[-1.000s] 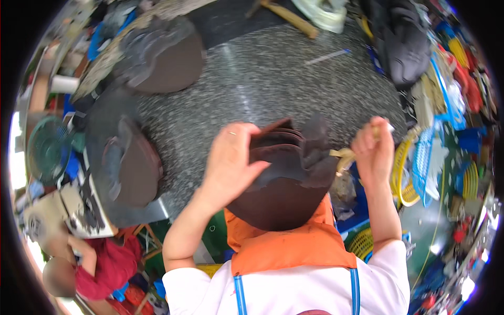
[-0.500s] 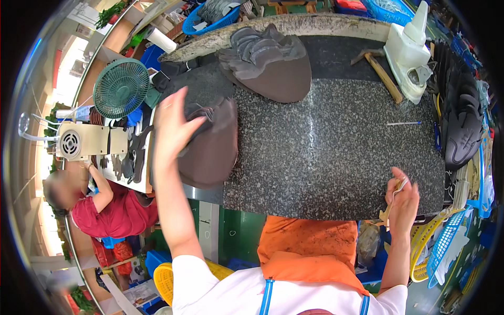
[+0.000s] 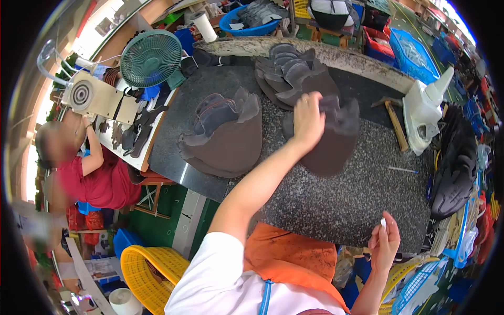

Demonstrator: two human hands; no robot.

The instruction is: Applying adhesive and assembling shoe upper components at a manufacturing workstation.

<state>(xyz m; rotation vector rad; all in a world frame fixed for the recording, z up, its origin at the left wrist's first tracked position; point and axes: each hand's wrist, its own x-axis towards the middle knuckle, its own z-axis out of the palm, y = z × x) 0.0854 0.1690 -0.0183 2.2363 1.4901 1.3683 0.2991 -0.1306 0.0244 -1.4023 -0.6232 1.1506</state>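
My left hand (image 3: 308, 122) reaches across the middle of the table, its fingers closed on the upper edge of a dark brown shoe upper (image 3: 328, 155). That piece is flat and rounded at its near end, and its far part is smeared by motion. To its left lies a stack of similar shoe uppers (image 3: 231, 142); behind it is another pile of uppers (image 3: 291, 71). Near the table's front right edge my right hand (image 3: 386, 244) is pinched, with a small white thing (image 3: 383, 223) at its fingertips; its kind is unclear.
The speckled stone table (image 3: 367, 184) holds a pen (image 3: 403, 170), a hammer (image 3: 396, 126) and a white plastic container (image 3: 420, 115). Dark shoe parts (image 3: 454, 184) crowd the right side. At left are a green fan (image 3: 150, 59), a cream machine (image 3: 100, 100) and a seated co-worker (image 3: 100, 178).
My left hand has swung right from above the left stack and now grips a shoe upper over the table's middle. My right hand stays near the front right edge. The whole view has shifted and tilted.
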